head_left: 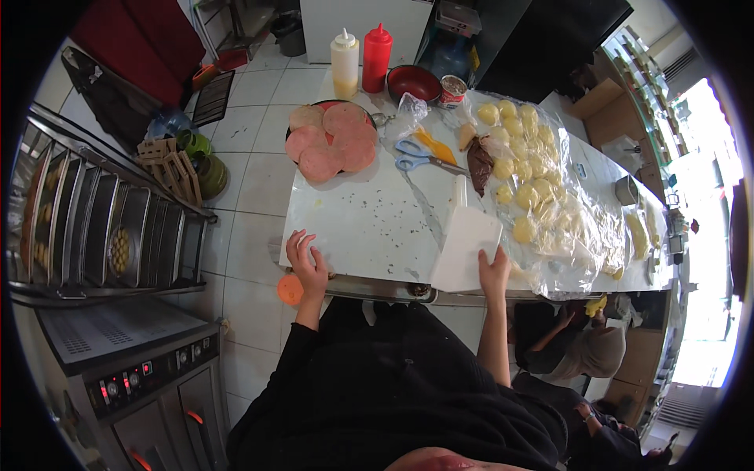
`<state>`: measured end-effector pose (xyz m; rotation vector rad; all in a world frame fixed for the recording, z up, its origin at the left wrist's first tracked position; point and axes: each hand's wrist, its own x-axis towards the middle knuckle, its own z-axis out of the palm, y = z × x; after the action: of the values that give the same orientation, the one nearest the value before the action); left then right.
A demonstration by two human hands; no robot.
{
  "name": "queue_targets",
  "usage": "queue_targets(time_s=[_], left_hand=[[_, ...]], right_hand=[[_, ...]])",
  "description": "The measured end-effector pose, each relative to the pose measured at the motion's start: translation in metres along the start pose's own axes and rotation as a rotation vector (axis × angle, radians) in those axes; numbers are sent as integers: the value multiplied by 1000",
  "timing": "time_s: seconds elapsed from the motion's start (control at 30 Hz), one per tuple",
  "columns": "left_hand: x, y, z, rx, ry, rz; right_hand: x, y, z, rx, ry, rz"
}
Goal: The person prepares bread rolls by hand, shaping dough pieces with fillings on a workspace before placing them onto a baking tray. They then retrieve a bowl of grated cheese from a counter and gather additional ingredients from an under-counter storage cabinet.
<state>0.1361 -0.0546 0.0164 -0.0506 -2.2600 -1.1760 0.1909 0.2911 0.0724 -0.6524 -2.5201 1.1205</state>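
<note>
My right hand (495,274) grips the near right edge of a flat white rectangular board (465,245), which lies low over the table's front edge. Just beyond the board shows a narrow white piece (459,191); I cannot tell whether the two are joined. My left hand (307,265) holds nothing, its fingers apart above the front left part of the marble-look table (345,228). Dark crumbs are scattered between my hands. Farther back stands a dark plate (289,145) loaded with round pink meat slices (338,140).
Dough balls (525,161) lie under clear plastic on the right. Blue-handled scissors (420,161), a brown-filled piping bag (480,163), two squeeze bottles (377,61) and a red-black bowl (414,83) sit behind. A tray rack (118,228) and an oven (149,377) stand left; other people are lower right.
</note>
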Motion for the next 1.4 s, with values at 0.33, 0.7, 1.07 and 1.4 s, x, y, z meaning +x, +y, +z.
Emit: queue_targets(time_s=[0.33,0.7,1.07,1.4], left_hand=[[22,-43,-23,-8,13,-46],[36,-36,-43,18,200,-93],[7,-25,-78,80,391,-186],[-21,-29,-114,168,538,-269]], right_hand=[[15,-34,60,-122,-72,-10],[100,-54,102,-142,-380,-316],[146,-87,125,-245,-704,-565],[158,-118,149,-338,-782,-810]])
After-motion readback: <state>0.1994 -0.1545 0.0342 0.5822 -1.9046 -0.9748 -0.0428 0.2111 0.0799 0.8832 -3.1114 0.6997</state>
